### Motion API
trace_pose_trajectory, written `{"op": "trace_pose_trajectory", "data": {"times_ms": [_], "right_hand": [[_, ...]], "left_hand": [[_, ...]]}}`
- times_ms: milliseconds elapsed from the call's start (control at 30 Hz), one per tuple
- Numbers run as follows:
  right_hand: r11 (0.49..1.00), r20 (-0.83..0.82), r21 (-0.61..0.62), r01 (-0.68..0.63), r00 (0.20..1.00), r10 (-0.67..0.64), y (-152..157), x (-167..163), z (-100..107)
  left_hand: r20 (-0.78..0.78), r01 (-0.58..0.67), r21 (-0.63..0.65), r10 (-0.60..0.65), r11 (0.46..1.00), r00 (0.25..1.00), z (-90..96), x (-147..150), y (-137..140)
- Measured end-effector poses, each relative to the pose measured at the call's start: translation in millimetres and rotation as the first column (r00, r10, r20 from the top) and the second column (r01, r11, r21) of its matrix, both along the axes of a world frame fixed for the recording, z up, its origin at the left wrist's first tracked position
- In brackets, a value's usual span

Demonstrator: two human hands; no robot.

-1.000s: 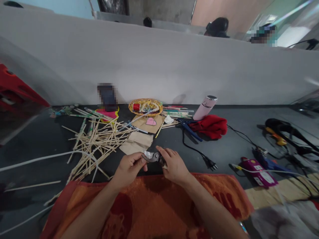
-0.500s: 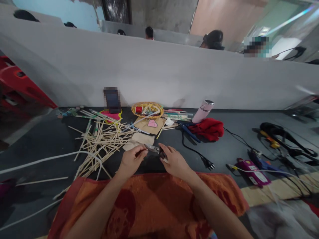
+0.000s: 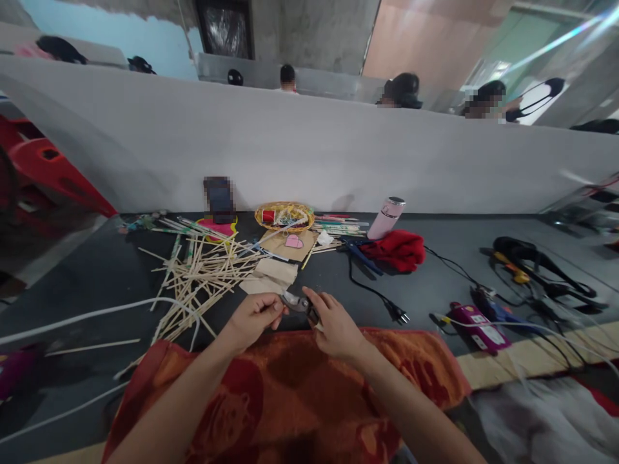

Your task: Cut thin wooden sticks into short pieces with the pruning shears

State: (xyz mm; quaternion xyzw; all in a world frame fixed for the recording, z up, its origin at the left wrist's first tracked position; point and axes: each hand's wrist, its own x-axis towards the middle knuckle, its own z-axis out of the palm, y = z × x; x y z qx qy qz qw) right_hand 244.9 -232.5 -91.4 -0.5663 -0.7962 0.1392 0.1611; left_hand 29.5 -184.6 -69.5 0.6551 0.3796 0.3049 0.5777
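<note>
My right hand is wrapped round the handles of a pair of pruning shears, whose metal jaws point left. My left hand is closed in a pinch right by the jaw tips; what sits between its fingers is too small to make out. Both hands are over the near edge of the dark table, above an orange towel. A pile of thin wooden sticks lies to the left of my left hand. Just beyond the hands is a piece of brown paper.
A wicker basket with thread stands at the back, near a pink bottle and a red cloth. Blue pliers, a black plug and a purple power strip lie to the right. A white partition rises behind.
The view has tilted up and shifted slightly. The shears stay in my right hand, and my left hand remains pinched beside the jaws.
</note>
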Motion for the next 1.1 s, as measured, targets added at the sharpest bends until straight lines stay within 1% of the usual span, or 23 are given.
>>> {"op": "trace_pose_trajectory", "data": {"times_ms": [67,167,267,333,400,467,567,633,733,800,867,933,1000,1067,1100], "right_hand": [[1.0,-0.017,-0.004,0.014,1.0,-0.014,1,0,-5],[0.999,-0.026,-0.003,0.043,0.999,-0.043,7,-1,-8],[0.996,0.007,0.004,0.092,0.996,-0.092,13,-2,-6],[0.993,0.038,0.012,0.114,0.993,-0.115,15,-3,-3],[0.994,0.064,0.014,0.111,0.992,-0.112,15,-2,0],[0.996,0.075,0.006,0.087,0.993,-0.088,15,-1,0],[0.999,0.059,0.001,0.046,0.997,-0.046,15,3,-3],[1.0,0.042,0.004,0.015,0.999,-0.015,16,5,-5],[1.0,0.045,0.003,-0.029,0.999,0.029,15,7,-6],[0.999,0.052,-0.012,-0.049,0.997,0.049,14,6,-4],[0.997,0.052,-0.034,-0.063,0.997,0.065,13,6,-3],[0.996,0.052,-0.055,-0.065,0.996,0.068,13,6,-2],[0.996,0.057,-0.072,-0.056,0.997,0.06,13,8,-3],[0.996,0.057,-0.079,-0.04,0.997,0.045,12,13,-3],[0.996,0.051,-0.079,-0.031,0.998,0.035,11,16,-3]], "left_hand": [[-0.012,-0.004,0.009,0.004,1.0,1.0,0.3,1,1],[-0.062,-0.042,0.125,0.05,0.991,0.997,-2.7,4,7],[-0.131,-0.115,0.256,0.153,0.96,0.98,-8.2,8,13],[-0.163,-0.166,0.318,0.226,0.934,0.96,-10.6,9,13],[-0.176,-0.184,0.355,0.259,0.917,0.95,-10.7,10,11],[-0.173,-0.168,0.357,0.241,0.919,0.955,-9.0,10,8],[-0.144,-0.093,0.305,0.142,0.948,0.979,-6.0,8,8],[-0.104,-0.036,0.235,0.062,0.971,0.993,-4.9,5,9],[-0.031,0.061,0.031,-0.06,0.998,0.998,-5.1,-1,10],[0.012,0.121,-0.123,-0.121,0.985,0.993,-5.6,-4,9],[0.041,0.156,-0.222,-0.151,0.962,0.988,-5.6,-5,7],[0.049,0.158,-0.265,-0.15,0.951,0.987,-5.2,-4,6],[0.028,0.136,-0.271,-0.134,0.953,0.991,-4.8,-4,9],[-0.022,0.135,-0.238,-0.144,0.962,0.989,-5.0,-6,16],[-0.062,0.14,-0.191,-0.155,0.971,0.986,-5.6,-8,22]]}}
